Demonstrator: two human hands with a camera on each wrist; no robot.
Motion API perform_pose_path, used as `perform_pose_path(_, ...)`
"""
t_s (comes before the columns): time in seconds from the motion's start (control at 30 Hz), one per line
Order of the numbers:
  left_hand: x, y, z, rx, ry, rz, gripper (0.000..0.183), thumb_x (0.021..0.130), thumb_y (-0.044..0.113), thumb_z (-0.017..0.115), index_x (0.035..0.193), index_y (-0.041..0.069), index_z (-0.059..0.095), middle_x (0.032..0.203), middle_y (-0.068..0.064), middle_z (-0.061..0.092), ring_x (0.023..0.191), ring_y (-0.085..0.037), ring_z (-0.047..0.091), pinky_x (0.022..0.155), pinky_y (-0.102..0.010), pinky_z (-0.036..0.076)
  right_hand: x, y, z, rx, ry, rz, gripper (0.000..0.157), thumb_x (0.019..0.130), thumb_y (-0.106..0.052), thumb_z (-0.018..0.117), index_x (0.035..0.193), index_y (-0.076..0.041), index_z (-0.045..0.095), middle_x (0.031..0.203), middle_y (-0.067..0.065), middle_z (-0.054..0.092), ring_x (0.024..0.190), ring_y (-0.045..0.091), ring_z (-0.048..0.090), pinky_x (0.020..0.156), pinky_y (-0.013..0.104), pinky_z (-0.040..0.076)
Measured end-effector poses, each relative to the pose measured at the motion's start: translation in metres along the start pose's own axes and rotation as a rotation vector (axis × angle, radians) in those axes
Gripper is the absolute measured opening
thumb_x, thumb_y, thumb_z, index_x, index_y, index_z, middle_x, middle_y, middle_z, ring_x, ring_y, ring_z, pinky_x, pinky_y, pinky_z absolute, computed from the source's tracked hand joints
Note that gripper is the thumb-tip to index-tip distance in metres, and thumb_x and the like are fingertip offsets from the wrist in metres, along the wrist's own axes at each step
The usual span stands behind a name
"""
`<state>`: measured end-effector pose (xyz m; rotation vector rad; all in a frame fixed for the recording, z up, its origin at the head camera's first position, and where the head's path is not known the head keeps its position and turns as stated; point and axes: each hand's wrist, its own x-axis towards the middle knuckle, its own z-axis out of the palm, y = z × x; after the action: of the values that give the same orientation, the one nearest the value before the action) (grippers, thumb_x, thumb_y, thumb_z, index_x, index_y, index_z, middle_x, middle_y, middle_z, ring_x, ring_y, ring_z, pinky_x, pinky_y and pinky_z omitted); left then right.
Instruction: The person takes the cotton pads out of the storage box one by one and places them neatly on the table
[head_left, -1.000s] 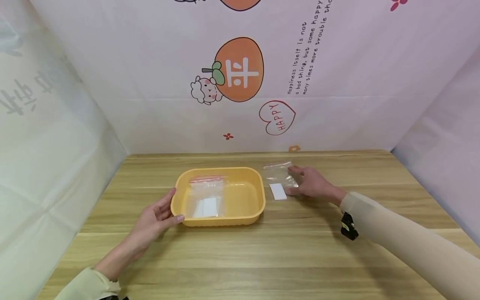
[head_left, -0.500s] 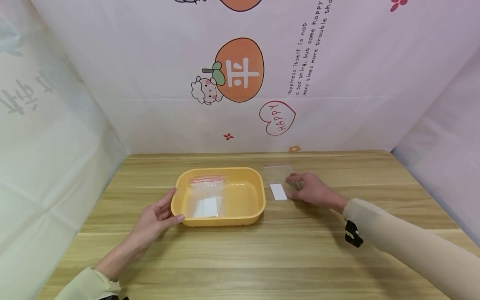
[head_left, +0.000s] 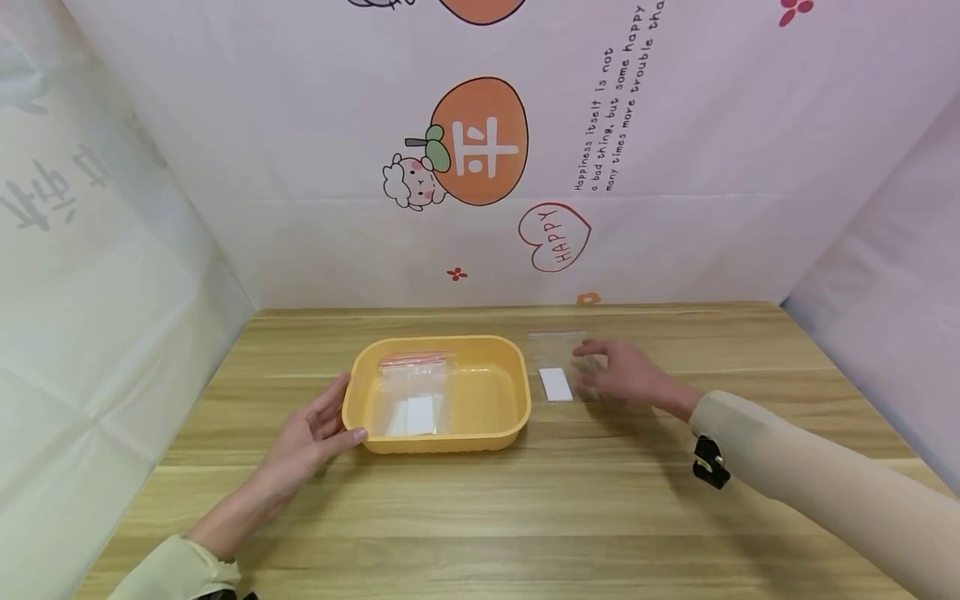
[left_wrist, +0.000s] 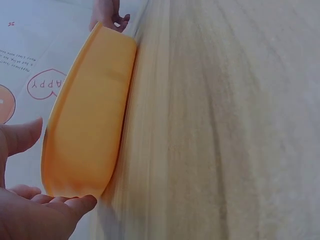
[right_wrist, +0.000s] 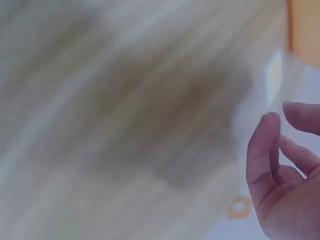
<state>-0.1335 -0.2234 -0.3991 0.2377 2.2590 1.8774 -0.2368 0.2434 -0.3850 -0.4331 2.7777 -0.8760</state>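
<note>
My left hand [head_left: 303, 446] grips the left end of a yellow plastic basin [head_left: 442, 445], thumb at the near rim and fingers against the end wall. Inside it lie clear zip bags [head_left: 411, 379] with red seal lines and white rectangular pieces. To the basin's right, a clear zip bag [head_left: 555, 350] rests on the table with a white rectangular piece [head_left: 556, 384] at its lower part. Over this bag's right edge is my right hand [head_left: 630, 373], slightly blurred. In the right wrist view, its fingers [right_wrist: 262, 155] are bent and stand apart from the thumb, with nothing between them.
The wooden table [head_left: 465, 525] runs back to a white printed sheet [head_left: 330, 242] hanging behind it. More white sheeting [head_left: 112, 292] stands on the left side and on the right. Black wrist straps [head_left: 710, 463] sit over the sleeves.
The right hand has let go of the bag's right edge and shifted slightly back. The raised, crinkled bag now lies flatter. The left hand and the basin stay where they were.
</note>
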Motion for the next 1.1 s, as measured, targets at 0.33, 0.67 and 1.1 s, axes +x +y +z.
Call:
perform_pose_path(0.33, 0.003, 0.002, -0.002, 0.003, -0.009, 0.011, 0.094, 0.098, 0.011, 0.077, 0.168, 0.002, 0.016, 0.173, -0.017, 0.016, 0.154, -0.035, 0.026, 0.106, -0.015, 0.039, -0.004, -0.058, -0.025, 0.021, 0.025, -0.102, 0.034, 0.099, -0.012, 0.071, 0.131, 0.001, 0.071, 0.115, 0.016, 0.076, 0.055, 0.016, 0.060, 0.046, 0.036, 0.055)
perform_pose_path(0.67, 0.005, -0.002, -0.002, -0.011, -0.028, 0.010, 0.090, 0.099, 0.006, 0.074, 0.168, 0.003, 0.016, 0.172, -0.018, 0.017, 0.154, -0.035, 0.027, 0.105, -0.015, 0.041, 0.001, -0.113, -0.007, -0.008, -0.020, -0.218, 0.017, 0.095, -0.009, 0.075, 0.111, -0.004, 0.080, 0.096, 0.001, 0.078, 0.082, 0.018, 0.070, 0.072, 0.037, 0.059)
perform_pose_path(1.1, 0.005, -0.003, -0.005, -0.021, -0.049, 0.006, 0.093, 0.098, 0.009, 0.076, 0.168, 0.003, 0.014, 0.172, -0.020, 0.017, 0.152, -0.036, 0.029, 0.104, -0.018, 0.044, 0.021, -0.147, 0.043, -0.039, -0.196, -0.321, 0.040, 0.094, -0.006, 0.072, 0.134, 0.001, 0.068, 0.105, 0.005, 0.078, 0.104, 0.027, 0.070, 0.089, 0.035, 0.054)
